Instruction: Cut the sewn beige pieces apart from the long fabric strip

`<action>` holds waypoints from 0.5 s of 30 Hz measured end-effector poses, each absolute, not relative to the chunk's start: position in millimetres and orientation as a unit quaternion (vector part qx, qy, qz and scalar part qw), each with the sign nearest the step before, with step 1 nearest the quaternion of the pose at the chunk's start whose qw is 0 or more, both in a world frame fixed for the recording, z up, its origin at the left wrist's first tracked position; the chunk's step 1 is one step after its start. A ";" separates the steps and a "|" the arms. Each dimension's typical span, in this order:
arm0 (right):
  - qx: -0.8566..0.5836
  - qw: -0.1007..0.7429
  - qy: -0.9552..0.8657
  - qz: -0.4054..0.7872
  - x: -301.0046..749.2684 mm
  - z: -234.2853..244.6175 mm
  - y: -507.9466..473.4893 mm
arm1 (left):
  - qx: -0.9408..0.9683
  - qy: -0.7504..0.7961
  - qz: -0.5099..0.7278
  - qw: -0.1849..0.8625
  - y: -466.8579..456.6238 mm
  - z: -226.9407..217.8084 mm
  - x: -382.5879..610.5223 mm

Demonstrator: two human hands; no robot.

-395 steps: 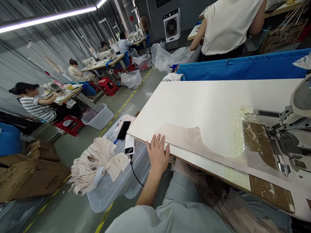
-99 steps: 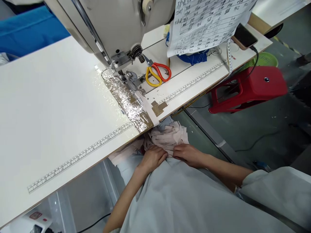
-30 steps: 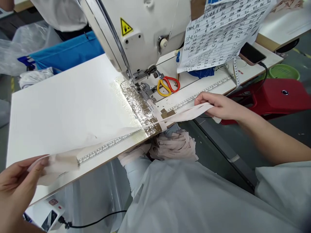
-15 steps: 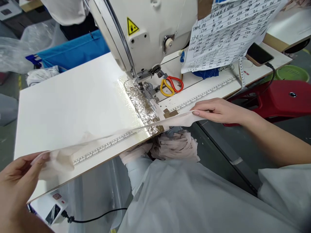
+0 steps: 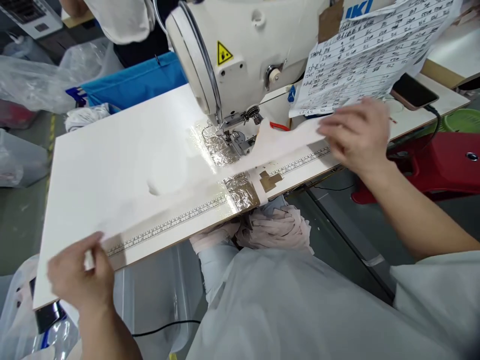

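A long pale pink fabric strip [image 5: 288, 142] stretches across the white sewing table in front of the sewing machine [image 5: 243, 60]. At its left end, my left hand [image 5: 84, 275] is closed in a pinch near the table's front edge. My right hand [image 5: 358, 132], blurred by motion, grips the other end, raised over the table below the handwritten sheet. The strip crosses the shiny taped patch [image 5: 242, 192] by the needle area and partly covers the scissors [image 5: 279, 126], leaving a bit of red handle visible. Printed ruler markings [image 5: 168, 225] run along the front edge.
Pink fabric pieces [image 5: 277, 230] lie bunched at my lap under the table edge. A handwritten sheet [image 5: 360, 60] hangs at the machine's right, beside a phone [image 5: 414, 91]. A red stool [image 5: 431, 162] stands right. Another person [image 5: 120, 20] is behind a blue cloth bin [image 5: 135, 82].
My right hand has moved up and right, lifting its end of the strip, which now hides most of the scissors. My left hand has turned and shifted right. The view has shifted slightly.
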State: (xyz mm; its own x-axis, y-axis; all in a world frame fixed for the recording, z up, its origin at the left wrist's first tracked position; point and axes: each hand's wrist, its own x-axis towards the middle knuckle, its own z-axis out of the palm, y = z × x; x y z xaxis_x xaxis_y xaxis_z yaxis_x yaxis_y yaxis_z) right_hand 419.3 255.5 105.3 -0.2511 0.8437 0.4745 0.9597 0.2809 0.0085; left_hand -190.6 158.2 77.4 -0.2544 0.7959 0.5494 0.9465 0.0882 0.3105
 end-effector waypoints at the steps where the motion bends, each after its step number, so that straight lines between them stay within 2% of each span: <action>1: -0.557 0.181 -0.802 -0.117 424.5 92.7 251.4 | -0.634 -0.705 -0.291 0.125 153.4 69.8 -187.4; 3: -0.531 0.165 -0.829 -0.061 430.9 72.7 240.8 | -0.685 -0.669 -0.258 0.131 142.3 57.2 -181.6; 5: -0.541 0.186 -0.819 -0.050 427.6 62.5 229.2 | -0.679 -0.673 -0.258 0.138 130.6 49.5 -172.8; 9: -0.568 0.253 -0.783 -0.023 395.2 60.0 211.7 | -0.625 -0.730 -0.246 0.124 115.4 45.0 -136.1; 12: -0.557 0.255 -0.789 0.047 373.0 55.9 205.9 | -0.597 -0.771 -0.202 0.093 116.7 42.7 -105.2; 15: -0.557 0.260 -0.786 0.058 366.3 48.7 203.9 | -0.577 -0.788 -0.194 0.089 118.1 39.2 -89.1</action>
State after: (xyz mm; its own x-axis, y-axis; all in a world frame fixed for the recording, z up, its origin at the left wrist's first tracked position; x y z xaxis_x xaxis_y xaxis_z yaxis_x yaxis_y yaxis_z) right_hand 366.3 203.9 48.7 -0.2430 0.9068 0.3444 0.8462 0.3717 -0.3818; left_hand -89.1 118.1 39.2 -0.3178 0.8756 0.3638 0.9445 0.2587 0.2025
